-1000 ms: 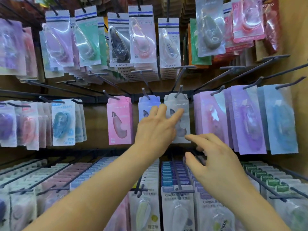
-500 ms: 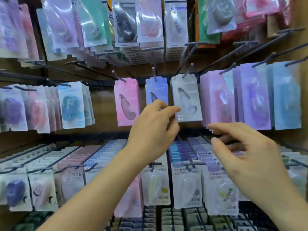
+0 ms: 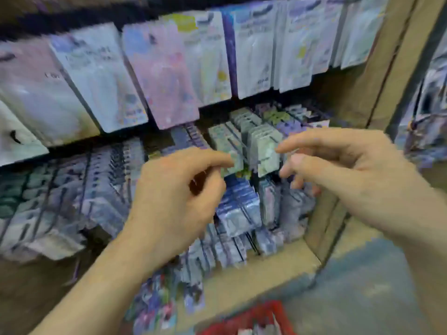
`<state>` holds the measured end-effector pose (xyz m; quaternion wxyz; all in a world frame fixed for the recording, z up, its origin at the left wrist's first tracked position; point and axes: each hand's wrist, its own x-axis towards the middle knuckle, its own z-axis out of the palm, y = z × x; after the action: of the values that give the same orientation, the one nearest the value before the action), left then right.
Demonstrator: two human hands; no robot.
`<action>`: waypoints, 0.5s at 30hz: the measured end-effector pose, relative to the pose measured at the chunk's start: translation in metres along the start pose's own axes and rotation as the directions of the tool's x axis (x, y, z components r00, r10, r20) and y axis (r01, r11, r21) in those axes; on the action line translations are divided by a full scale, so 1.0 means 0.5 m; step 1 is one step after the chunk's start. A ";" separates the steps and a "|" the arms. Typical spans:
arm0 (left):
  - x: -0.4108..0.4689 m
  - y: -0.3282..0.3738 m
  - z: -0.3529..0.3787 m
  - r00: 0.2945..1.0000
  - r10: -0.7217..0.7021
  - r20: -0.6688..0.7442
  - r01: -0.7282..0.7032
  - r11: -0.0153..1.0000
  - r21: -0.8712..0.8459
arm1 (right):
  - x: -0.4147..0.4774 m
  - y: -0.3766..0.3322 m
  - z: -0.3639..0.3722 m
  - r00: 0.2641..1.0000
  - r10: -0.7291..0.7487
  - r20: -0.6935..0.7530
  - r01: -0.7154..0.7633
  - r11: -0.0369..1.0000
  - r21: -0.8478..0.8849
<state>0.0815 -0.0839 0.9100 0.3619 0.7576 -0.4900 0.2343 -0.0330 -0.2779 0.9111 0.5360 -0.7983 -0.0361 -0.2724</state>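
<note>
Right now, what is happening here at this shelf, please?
A person reaches with both hands among small packets hanging on pegs in a shop display. The left hand is at the front of the left grey-green row, perhaps pinching a packet; the blur hides this. The right hand, fingers relaxed, reaches the right grey-green row beside it.

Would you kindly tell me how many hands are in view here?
2. The left hand reaches the grey-green packets at centre; the right hand is just right of them.
</note>
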 end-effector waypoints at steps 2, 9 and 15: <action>-0.086 -0.032 0.033 0.990 -0.100 0.097 0.105 0.993 -0.052 | -0.063 0.072 0.043 0.978 0.209 0.024 -0.209 0.978 0.023; -0.453 -0.127 0.201 0.747 -0.483 0.458 0.538 0.843 0.010 | -0.309 0.326 0.181 0.706 0.703 0.091 -0.708 0.703 0.065; -0.761 -0.166 0.361 0.407 -0.631 0.660 0.715 0.670 0.200 | -0.532 0.576 0.285 0.516 0.841 0.164 -0.855 0.519 0.030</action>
<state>0.0011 0.0147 0.5002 0.2602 0.8965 -0.2514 -0.2557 -0.1016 -0.2127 0.5048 0.6388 -0.7003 0.3089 0.0781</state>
